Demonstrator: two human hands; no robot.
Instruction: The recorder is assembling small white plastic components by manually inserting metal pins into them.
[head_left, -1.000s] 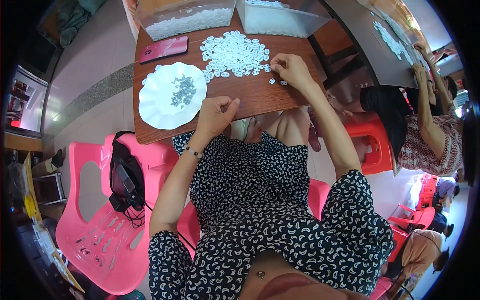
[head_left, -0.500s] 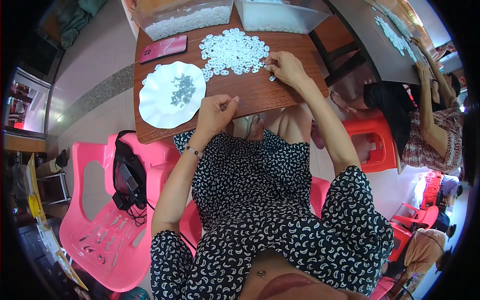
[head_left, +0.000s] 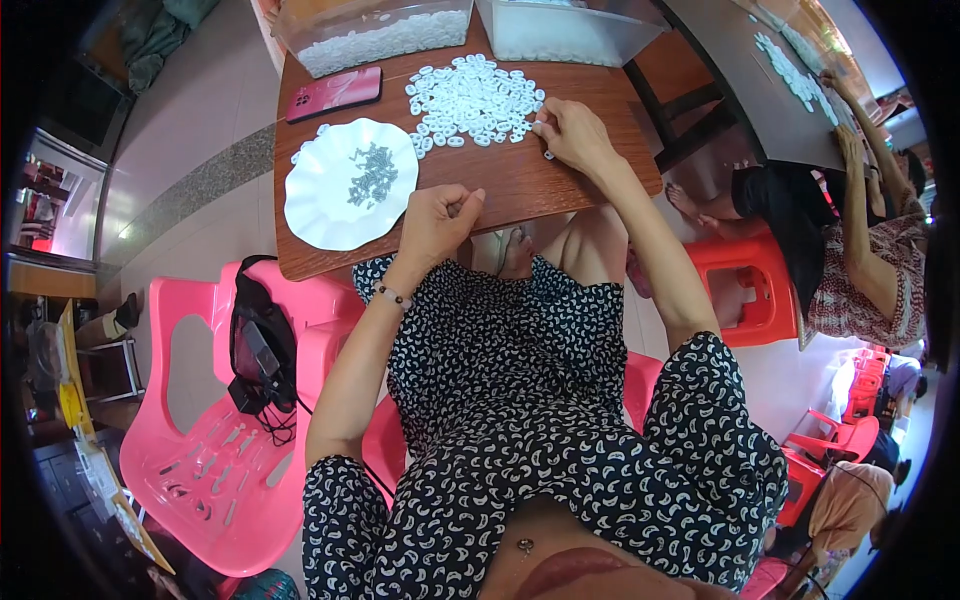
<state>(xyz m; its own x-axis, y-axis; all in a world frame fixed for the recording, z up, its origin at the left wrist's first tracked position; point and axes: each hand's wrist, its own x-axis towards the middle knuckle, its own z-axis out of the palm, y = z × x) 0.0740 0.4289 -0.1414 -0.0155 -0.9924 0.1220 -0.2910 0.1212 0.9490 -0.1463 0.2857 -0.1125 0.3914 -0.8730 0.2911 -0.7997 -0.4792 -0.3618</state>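
A heap of small white oval plastic pieces with holes [head_left: 470, 100] lies on the brown wooden table [head_left: 520, 185]. At its right edge, my right hand [head_left: 578, 135] has its fingertips drawn together on one of the pieces. Another loose white piece [head_left: 549, 155] shows partly beneath that hand. My left hand [head_left: 440, 222] is closed over the table's near edge, thumb against curled fingers; whatever it holds is too small or hidden. Just left of it stands a white wavy-rimmed plate [head_left: 318, 222], with many tiny grey metal parts [head_left: 373, 176] on it.
A pink phone [head_left: 335, 94] lies behind the plate. Two clear plastic bins [head_left: 385, 45] of white material stand at the table's far side. A pink chair [head_left: 215, 490] with a black bag is at my left. Another person [head_left: 870, 240] works at a table on the right.
The view has shifted slightly, moving the table a little rightward and up. My right fingers have moved slightly and now cover more of the loose piece. My left hand stays closed.
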